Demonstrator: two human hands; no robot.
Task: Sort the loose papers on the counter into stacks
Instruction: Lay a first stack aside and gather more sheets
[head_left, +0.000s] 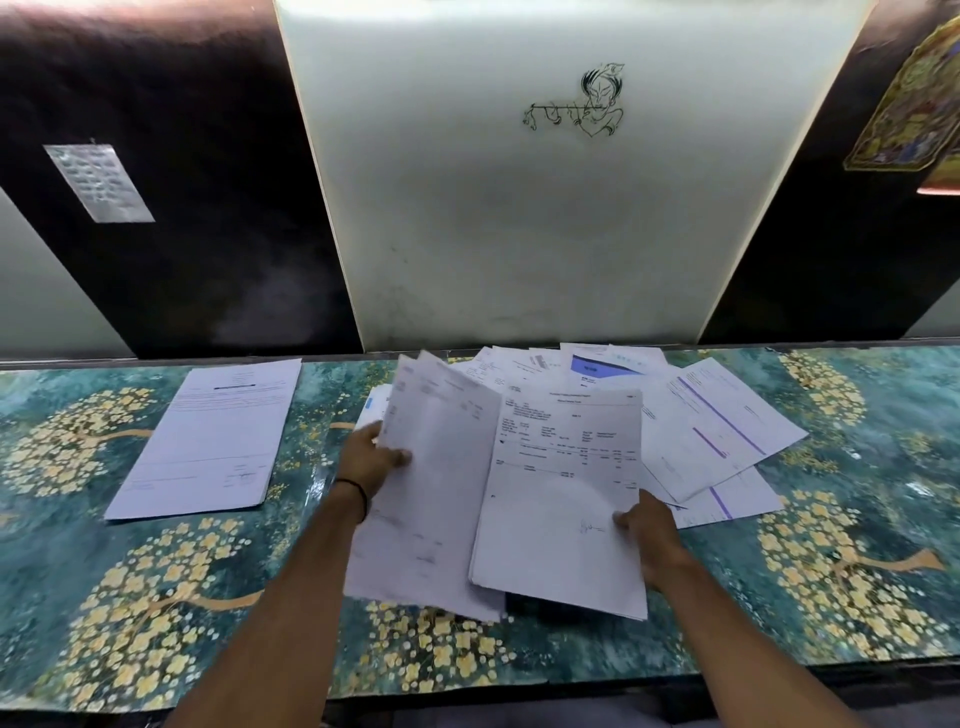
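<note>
Loose papers (613, 384) lie fanned at the counter's (857, 519) middle. In front of that pile, the left hand (371, 457) pinches lifted sheets (431, 499); the right hand (649, 540) pinches a printed bundle (561, 493). A stack (208, 441) lies well left of the pile.

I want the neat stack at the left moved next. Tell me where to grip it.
Grip the left stack by its near short edge, coming from the counter's front. It lies flat, its far end angled rightward, with bare counter all around; the near edge is probably closest to the left hand.
</note>
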